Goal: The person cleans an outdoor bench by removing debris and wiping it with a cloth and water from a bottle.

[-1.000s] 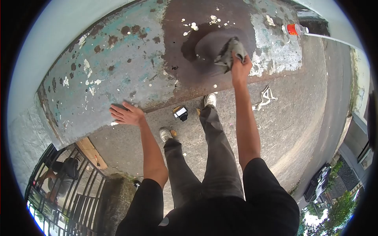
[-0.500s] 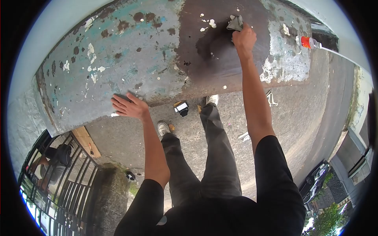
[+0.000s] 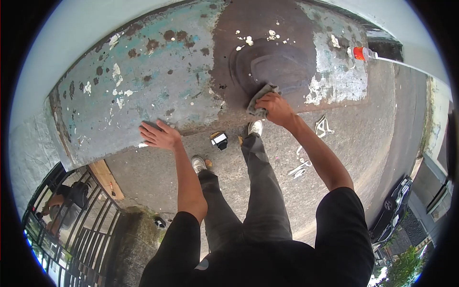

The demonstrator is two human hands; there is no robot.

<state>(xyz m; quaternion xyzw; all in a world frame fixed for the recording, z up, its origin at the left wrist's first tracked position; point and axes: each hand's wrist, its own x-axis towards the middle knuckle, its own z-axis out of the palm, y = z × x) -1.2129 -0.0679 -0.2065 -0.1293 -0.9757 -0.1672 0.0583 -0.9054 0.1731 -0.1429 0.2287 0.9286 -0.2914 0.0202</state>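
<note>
My right hand (image 3: 276, 108) is closed around a grey-green rag (image 3: 263, 98) and presses it on the table's near edge, at the dark brown section. Curved wet streaks (image 3: 277, 62) mark the brown surface beyond the rag, with white paint spots (image 3: 248, 41) around them. My left hand (image 3: 161, 136) rests flat with fingers spread on the near edge of the worn table (image 3: 158, 86), whose left part is grey with flaking green paint. A clear bottle with a red label (image 3: 362, 53) lies at the table's right end.
On the ground below are a black-and-white object (image 3: 219, 140) and white straps or frames (image 3: 300, 168). A black metal railing (image 3: 86, 225) stands at lower left, with a person (image 3: 62, 205) behind it. A dark car (image 3: 392, 210) is parked at right.
My right hand has swept the rag from the far side of the brown section toward me and left, leaving curved streaks. My left hand stays spread at the edge.
</note>
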